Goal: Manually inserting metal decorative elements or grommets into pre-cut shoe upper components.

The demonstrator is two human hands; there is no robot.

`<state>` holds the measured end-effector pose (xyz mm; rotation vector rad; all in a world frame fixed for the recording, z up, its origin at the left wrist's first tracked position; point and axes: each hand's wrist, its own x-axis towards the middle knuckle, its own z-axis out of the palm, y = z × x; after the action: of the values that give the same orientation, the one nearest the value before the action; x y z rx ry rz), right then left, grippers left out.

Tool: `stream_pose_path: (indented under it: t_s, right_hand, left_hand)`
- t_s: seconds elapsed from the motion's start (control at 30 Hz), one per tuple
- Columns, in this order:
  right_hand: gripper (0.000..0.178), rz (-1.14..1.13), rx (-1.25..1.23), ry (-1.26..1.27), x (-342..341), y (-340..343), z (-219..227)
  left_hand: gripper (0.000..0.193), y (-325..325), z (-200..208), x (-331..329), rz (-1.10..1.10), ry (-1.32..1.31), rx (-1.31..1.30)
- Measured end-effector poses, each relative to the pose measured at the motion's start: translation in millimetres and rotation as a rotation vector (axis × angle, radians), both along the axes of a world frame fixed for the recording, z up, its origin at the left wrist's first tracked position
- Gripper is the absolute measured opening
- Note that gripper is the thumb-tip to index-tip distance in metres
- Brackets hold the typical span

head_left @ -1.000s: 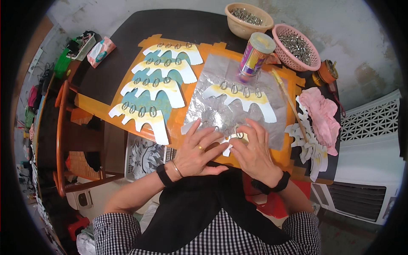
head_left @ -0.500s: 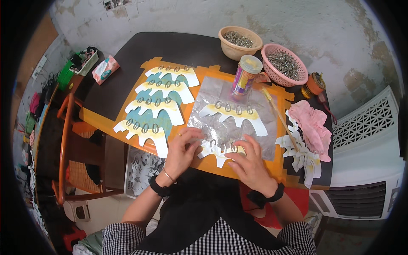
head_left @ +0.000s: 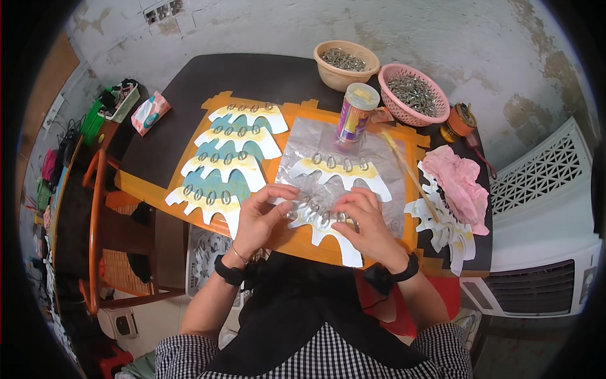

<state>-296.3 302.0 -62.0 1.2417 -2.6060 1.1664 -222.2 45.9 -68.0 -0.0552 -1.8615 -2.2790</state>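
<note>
A white scalloped piece (head_left: 346, 251) with yellow smears along its top edge lies near the table's front edge, with several oval metal loops (head_left: 325, 218) along it. My right hand (head_left: 369, 221) curls over its right part, thumb and forefinger closed around the rightmost loop (head_left: 341, 217). At the left end, my left hand (head_left: 260, 211) hovers with bent fingers, thumb and forefinger apart and nothing visible between them. Just beyond, on grey plastic sheeting (head_left: 303, 140), rests a similar scalloped piece (head_left: 374, 183) carrying loops. Several more looped pieces (head_left: 255, 183) overlap in a column at left.
Behind the sheet stand a lidded purple jar (head_left: 353, 117), a beige bowl (head_left: 331, 77) and a pink basket (head_left: 442, 114), both full of metal parts. At right, a stick (head_left: 410, 170) leans over stacked white pieces (head_left: 464, 249) beside a pink cloth (head_left: 451, 180).
My right hand has shifted slightly left along the near piece, and that piece's white right end now shows below it. My left hand's fingers stay near the left end.
</note>
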Motion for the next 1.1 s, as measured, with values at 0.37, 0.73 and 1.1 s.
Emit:
stream_pose_path:
  t_s: [0.37,0.73,1.1]
  right_hand:
    - [0.02,-0.041,-0.362,-0.683,0.6,-13.8,2.1]
    - [0.015,0.024,-0.453,-0.788,9.4,-19.6,14.7]
    - [0.018,-0.011,-0.24,-0.43,24.6,-12.7,28.2]
  left_hand:
    - [0.031,-1.4,20.7,-20.3,-0.076,-0.036,0.305]
    - [0.067,38.3,-2.8,-4.0,-0.107,-0.371,0.288]
    - [0.049,53.6,16.3,7.4,-0.021,-0.299,0.126]
